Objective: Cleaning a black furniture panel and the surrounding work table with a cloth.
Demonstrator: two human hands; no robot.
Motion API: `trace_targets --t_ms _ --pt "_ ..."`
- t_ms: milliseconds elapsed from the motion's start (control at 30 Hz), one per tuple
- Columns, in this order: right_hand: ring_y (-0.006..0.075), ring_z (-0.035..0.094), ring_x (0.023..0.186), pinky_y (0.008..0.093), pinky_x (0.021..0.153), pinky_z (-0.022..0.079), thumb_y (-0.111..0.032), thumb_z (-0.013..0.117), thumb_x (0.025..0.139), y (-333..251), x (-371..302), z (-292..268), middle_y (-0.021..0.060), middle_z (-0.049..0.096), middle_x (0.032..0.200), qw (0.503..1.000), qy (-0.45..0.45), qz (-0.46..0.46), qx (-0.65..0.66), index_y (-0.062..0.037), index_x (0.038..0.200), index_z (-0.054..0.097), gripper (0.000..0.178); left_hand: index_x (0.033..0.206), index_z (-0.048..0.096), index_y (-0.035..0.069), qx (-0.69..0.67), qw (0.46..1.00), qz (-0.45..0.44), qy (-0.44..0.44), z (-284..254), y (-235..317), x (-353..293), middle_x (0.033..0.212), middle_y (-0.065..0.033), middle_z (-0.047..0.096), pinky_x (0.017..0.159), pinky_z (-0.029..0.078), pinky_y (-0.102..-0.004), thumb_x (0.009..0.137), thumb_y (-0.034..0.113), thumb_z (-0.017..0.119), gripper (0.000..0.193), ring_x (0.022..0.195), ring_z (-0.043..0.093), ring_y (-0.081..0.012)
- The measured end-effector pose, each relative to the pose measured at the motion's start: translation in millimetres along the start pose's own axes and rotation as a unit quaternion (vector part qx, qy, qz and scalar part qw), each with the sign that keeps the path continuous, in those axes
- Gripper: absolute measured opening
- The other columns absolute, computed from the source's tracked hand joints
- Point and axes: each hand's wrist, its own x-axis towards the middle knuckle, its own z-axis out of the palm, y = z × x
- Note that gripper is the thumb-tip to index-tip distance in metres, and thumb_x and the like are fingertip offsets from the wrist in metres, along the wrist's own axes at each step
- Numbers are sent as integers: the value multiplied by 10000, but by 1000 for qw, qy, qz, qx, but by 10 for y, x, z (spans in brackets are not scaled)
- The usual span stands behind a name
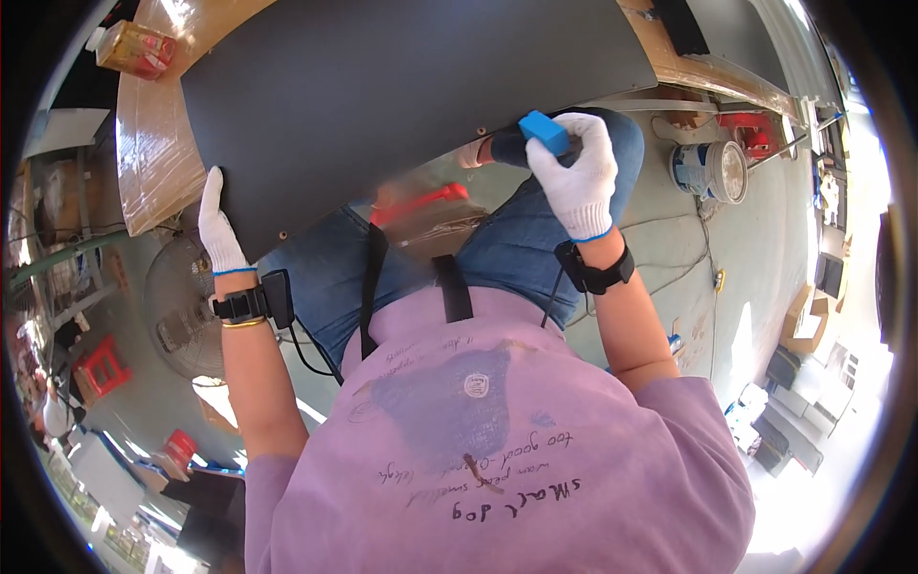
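A large matte black panel [411,86] with small holes near its front edge lies across a wrapped surface in front of me. My left hand [219,230], in a white knit glove with a blue cuff, rests along the panel's left edge near the front corner. Its visible fingers are stretched straight; part of the hand is hidden by the panel. My right hand [579,180], gloved the same way, pinches a small blue rectangular block [544,132] between thumb and fingers. That block is just off the panel's front edge, toward the right.
Plastic-wrapped brown board [151,163] shows beneath the panel at left, with a bottle of amber drink [136,50] on it. A white bucket [710,172] stands on the floor at right, near cables. A floor fan [182,306] is below my left arm. Red stools [100,368] stand farther left.
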Motion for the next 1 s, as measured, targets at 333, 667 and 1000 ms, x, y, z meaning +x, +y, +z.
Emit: trace_targets --t_ms 333,667,1000 --pt "277 644 755 353 642 546 -86 802 638 -471 -327 694 90 602 912 965 -152 -208 43 -62 879 560 343 1065 637 15 -73 996 -27 -31 -11 -16 46 991 -109 677 746 560 -327 925 196 633 229 855 669 -219" --pt "298 613 860 408 725 522 -182 761 685 -1470 -844 1592 104 558 891 864 -366 -339 71 -79 885 572 294 1059 666 11 55 997 48 -36 -151 -66 129 979 -65 677 773 498 -254 935 280 619 300 860 624 -129" --pt "300 616 805 412 676 516 -156 797 591 -1355 -812 1353 86 586 900 895 -288 -338 -31 -108 917 595 386 943 642 24 255 937 196 -138 -380 -89 345 836 -86 648 714 487 -320 918 304 621 282 787 603 -198"
